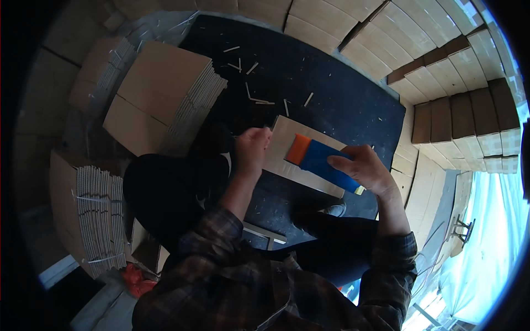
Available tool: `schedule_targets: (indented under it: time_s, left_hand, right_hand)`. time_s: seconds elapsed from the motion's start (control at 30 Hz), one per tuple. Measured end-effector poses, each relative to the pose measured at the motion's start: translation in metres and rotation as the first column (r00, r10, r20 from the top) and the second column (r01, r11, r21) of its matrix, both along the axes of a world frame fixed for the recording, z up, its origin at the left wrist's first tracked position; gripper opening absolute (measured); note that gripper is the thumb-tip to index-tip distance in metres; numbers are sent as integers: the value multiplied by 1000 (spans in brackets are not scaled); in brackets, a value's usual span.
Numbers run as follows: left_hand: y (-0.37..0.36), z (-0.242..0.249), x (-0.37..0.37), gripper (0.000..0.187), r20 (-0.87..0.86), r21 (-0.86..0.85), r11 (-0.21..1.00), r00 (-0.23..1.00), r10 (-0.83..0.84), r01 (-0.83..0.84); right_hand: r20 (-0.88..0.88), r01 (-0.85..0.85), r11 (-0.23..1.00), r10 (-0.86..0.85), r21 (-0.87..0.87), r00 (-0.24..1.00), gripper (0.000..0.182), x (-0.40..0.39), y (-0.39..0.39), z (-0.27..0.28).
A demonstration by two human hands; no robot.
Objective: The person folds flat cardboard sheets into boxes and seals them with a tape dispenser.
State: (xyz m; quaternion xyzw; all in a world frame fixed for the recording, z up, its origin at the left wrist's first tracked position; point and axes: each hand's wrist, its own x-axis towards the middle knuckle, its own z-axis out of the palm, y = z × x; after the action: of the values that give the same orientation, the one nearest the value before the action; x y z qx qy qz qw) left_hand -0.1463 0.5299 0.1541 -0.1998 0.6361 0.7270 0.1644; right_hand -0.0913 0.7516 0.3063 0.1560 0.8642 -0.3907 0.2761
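My right hand grips a flat, blue, box-like piece with an orange end, thumb on top and fingers beneath. The piece slants over a pale tan rectangular carton, its orange end pointing left. My left hand is closed with the fingers curled inward, close beside the carton's left edge. What those fingers hold, if anything, is hidden. The carton lies between my legs, above the dark floor mat.
Thin pale strips lie scattered on the mat. Bundled flat cardboard stands at left and lower left. Stacked cartons line the back and right. A metal bar frame sits below the carton, near a red bag.
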Motion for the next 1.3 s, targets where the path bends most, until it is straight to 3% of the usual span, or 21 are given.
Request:
schedule_targets:
  time_s: [0.1, 0.27, 0.4, 0.67, 0.87, 1.0, 1.07, 1.1, 1.2, 1.3]
  left_hand:
    - [-26, -30, -20, 15, -89, -35, 990, 987, 136, -139]
    - [-34, -39, -25, 17, -36, -126, 986, 994, 104, -108]
    - [-38, -43, -28, 19, -99, -162, 982, 992, 82, -97]
    - [-44, -68, -31, 22, -128, -276, 956, 990, 63, -97]
    - [-35, -112, -26, 24, -67, -232, 972, 997, 32, -47]
    - [-16, -150, -16, 24, 43, -261, 962, 997, -70, 79]
    - [-6, -167, -10, 25, 7, -390, 910, 989, -147, 138]
    - [-6, -179, -7, 25, 10, -391, 910, 989, -146, 138]
    - [-6, -209, 0, 40, 127, -35, 992, 985, -114, 119]
    - [-12, -206, 6, 53, 166, -17, 993, 980, -109, 114]
  right_hand:
    - [63, -24, 997, 20, 71, 998, 56, -9, -3, -2]
    - [145, -95, 967, 61, 235, 988, 59, -22, -11, -5]
    - [173, -76, 969, 35, 235, 984, 59, -30, -16, -12]
    - [278, -259, 883, 155, 392, 948, 57, -52, -41, -24]
    - [385, -349, 831, 180, 432, 905, 55, -66, -54, -27]
    - [398, -351, 825, 170, 443, 901, 56, -67, -53, -37]
    - [394, -356, 812, 171, 463, 903, 56, -67, -53, -39]
    - [396, -358, 811, 172, 462, 902, 56, -67, -52, -39]
    - [382, -356, 810, 179, 466, 907, 55, -67, -54, -39]
    - [369, -328, 815, 153, 478, 917, 55, -66, -53, -38]
